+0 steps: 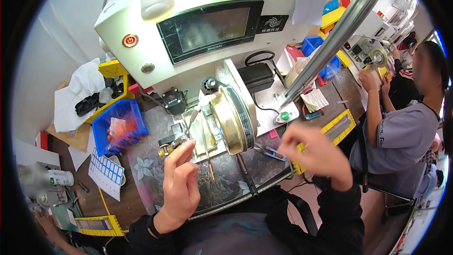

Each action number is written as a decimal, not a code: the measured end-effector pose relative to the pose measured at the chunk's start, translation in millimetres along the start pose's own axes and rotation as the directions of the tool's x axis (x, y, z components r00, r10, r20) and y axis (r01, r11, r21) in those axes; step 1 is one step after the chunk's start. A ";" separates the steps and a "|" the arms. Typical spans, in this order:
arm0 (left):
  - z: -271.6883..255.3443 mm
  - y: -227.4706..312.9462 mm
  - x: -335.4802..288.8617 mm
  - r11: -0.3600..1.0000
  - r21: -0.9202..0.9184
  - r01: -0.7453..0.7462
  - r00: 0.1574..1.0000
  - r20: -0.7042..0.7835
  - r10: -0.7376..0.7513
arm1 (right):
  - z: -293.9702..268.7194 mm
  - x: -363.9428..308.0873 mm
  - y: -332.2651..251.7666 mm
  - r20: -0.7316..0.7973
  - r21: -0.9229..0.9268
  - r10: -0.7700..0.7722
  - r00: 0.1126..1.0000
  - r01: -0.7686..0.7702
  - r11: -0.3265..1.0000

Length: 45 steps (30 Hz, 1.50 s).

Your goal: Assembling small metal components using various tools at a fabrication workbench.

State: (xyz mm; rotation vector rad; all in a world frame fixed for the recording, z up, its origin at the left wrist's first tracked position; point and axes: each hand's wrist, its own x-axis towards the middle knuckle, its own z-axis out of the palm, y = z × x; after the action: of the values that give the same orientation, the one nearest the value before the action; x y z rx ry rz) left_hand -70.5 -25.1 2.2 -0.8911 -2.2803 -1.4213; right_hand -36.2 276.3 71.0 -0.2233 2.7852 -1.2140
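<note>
My left hand (180,191) is raised in front of the machine, its fingers bent and drawn together toward the thumb. Anything between those fingertips is too fine to make out. To the right, my right hand (321,155) hangs above the table's front edge, blurred, with its fingers curled inward in a pinch. What it may hold cannot be seen. Between and beyond my hands stands a brass-coloured wheel (226,122) with a dark band on its rim. A small clamp-like fixture (172,140) sits just beyond my left fingertips. Blue-handled scissors (272,152) lie near my right hand.
A white machine housing with a dark screen (212,28) rises behind. A blue bin (120,125) with reddish strands stands left, beside a blue-and-white label sheet (106,172). A metal pole (330,42) slants up at right. Further right, a seated person (401,127) works at another machine.
</note>
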 end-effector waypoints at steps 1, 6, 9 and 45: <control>-1.3 -1.1 -2.4 1.000 0.013 -0.002 1.000 -0.004 0.002 | -11.9 7.6 12.6 -0.174 -0.080 0.037 0.984 -0.051 0.995; -3.1 -4.8 -1.7 0.999 0.036 -0.007 0.998 0.061 0.005 | -80.7 45.4 87.9 -0.885 -0.154 -0.087 0.457 -0.112 0.982; -5.7 -0.9 0.1 0.997 0.076 -0.023 0.997 0.076 0.017 | -96.1 67.4 121.0 -0.864 -0.401 -0.279 0.420 -0.237 0.885; -8.8 -14.2 -2.1 0.994 -0.104 0.021 0.997 0.079 -0.013 | 75.6 56.3 -34.6 -0.477 0.337 -0.570 0.669 0.738 0.585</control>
State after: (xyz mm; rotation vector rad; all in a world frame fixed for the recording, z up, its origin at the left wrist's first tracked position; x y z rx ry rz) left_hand -78.6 -38.1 -4.8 -0.9775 -2.2921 -1.5521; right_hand -77.4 188.9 43.5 -1.2224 2.5148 -2.2926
